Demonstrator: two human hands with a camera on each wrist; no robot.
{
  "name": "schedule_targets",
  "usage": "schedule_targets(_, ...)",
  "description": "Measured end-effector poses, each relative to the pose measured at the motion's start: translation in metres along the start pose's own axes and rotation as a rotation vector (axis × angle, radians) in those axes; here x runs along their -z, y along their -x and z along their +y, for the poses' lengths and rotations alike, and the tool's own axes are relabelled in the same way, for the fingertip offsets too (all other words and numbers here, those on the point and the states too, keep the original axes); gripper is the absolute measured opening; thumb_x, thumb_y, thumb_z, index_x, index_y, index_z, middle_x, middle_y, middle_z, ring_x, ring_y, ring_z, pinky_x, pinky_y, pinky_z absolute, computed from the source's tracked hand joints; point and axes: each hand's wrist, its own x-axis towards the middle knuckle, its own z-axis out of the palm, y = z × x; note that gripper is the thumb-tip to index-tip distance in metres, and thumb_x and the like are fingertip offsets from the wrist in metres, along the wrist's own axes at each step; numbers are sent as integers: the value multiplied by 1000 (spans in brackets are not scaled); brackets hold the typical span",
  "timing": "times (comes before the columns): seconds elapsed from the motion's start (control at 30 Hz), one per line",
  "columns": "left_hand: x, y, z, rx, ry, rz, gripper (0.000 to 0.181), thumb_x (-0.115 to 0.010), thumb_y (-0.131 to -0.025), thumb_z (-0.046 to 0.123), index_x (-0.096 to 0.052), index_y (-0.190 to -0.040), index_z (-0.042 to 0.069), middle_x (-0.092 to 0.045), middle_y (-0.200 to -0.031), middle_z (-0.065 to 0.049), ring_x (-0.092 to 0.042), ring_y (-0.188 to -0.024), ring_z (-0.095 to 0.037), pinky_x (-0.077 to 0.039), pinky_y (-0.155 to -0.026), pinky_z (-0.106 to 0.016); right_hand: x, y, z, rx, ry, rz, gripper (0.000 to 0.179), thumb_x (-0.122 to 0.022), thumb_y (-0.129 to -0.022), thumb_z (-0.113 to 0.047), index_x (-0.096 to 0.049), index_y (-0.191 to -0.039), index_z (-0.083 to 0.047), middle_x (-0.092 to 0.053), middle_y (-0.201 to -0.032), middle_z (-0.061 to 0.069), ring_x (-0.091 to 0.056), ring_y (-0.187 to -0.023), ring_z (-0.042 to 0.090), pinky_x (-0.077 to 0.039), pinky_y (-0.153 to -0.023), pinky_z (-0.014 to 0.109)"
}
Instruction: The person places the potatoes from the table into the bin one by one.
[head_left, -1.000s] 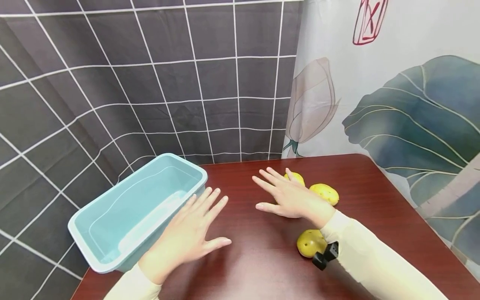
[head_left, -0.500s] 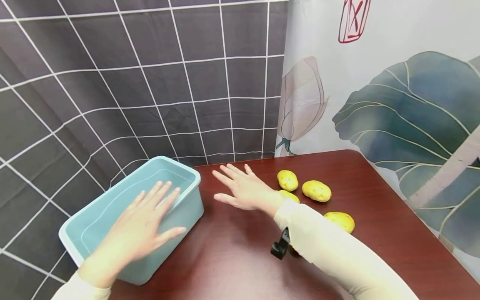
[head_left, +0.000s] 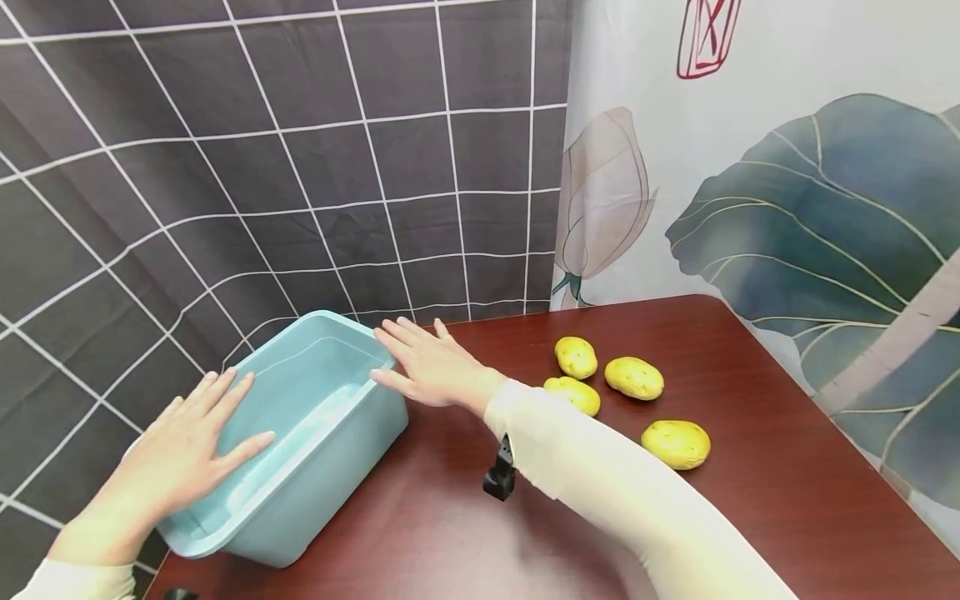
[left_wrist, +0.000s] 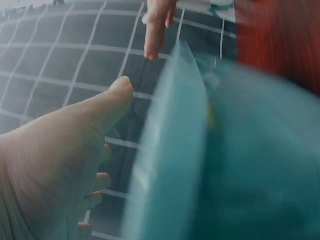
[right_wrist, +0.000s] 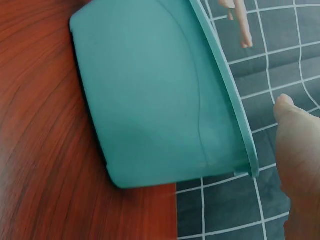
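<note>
Tub (head_left: 337,471), pale blue and oblong, is set on the dark red table (head_left: 457,533) at eight o'clock in the head view, its length laid along a line from eight to two. It is flanked by two bare hands. The left hand (head_left: 180,442) is held at the tub's nine o'clock, its fingers straightened and its thumb spread well away from them; part of the left long rim is hidden by it. The right hand (head_left: 431,362) is held at the tub's two o'clock, beside the far end, with fingers straight and slightly parted and thumb set apart. A gap is shown between thumb and rim in both wrist views; whether the rim is touched by the other fingers cannot be told. The tub is blurred in the left wrist view.

Four yellow potatoes (head_left: 633,378) are laid out at four o'clock, one of them partly covered by the pale right sleeve (head_left: 592,462). A small black device (head_left: 501,473) is worn at the right hand's five o'clock. The background is filled by a dark gridded cloth (head_left: 405,158) from nine to twelve and a printed white cloth (head_left: 637,58) from one to three.
</note>
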Motion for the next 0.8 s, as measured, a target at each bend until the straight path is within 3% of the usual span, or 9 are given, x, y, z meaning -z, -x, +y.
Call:
schedule_targets(0.1,-9,1,-16,16,18,-23,80,-64,-88,49,-37,-146,1,-34,-147,-28,-26,-138,-45,-21,-107,-63,-4,-10,-3,-1,-19,-24,75,-26,-95,-68,-22,-155,-22,-20,-159,-8,-12,-146,13,-12,-116,53)
schedule_targets(0.27,-25,5,-36,28,51,-64,74,-60,-91,46,-39,-144,-3,-35,-145,-31,-26,-137,-47,-18,-109,-60,-13,-21,-8,-29,-40,-94,78,-27,-95,-68,-20,-155,-19,-17,-160,-5,-10,-147,14,-11,-117,49)
schedule_targets(0.43,-33,7,-44,99,79,-108,70,-53,-96,44,-37,-144,-4,-31,-146,-33,-22,-137,-51,-24,-94,-73,-19,-24,-11,-52,-18,-126,82,-26,-94,-70,-19,-155,-17,-15,-160,-3,-9,-147,14,-10,-118,46)
schedule_targets(0.6,-35,5,-54,159,81,-136,71,-46,-99,46,-31,-147,-4,-25,-149,-34,-17,-138,-51,-20,-96,-74,-20,-26,-13,-61,17,-110,82,-26,-93,-70,-21,-155,-16,-18,-160,-2,-10,-147,14,-12,-117,45)
schedule_targets(0.8,-34,0,-53,185,106,-163,72,-41,-101,47,-26,-148,-6,-18,-151,-34,-14,-138,-52,-17,-99,-72,-17,-24,-13,-76,20,-119,83,-25,-93,-71,-19,-155,-15,-16,-160,-2,-9,-147,15,-10,-118,46)
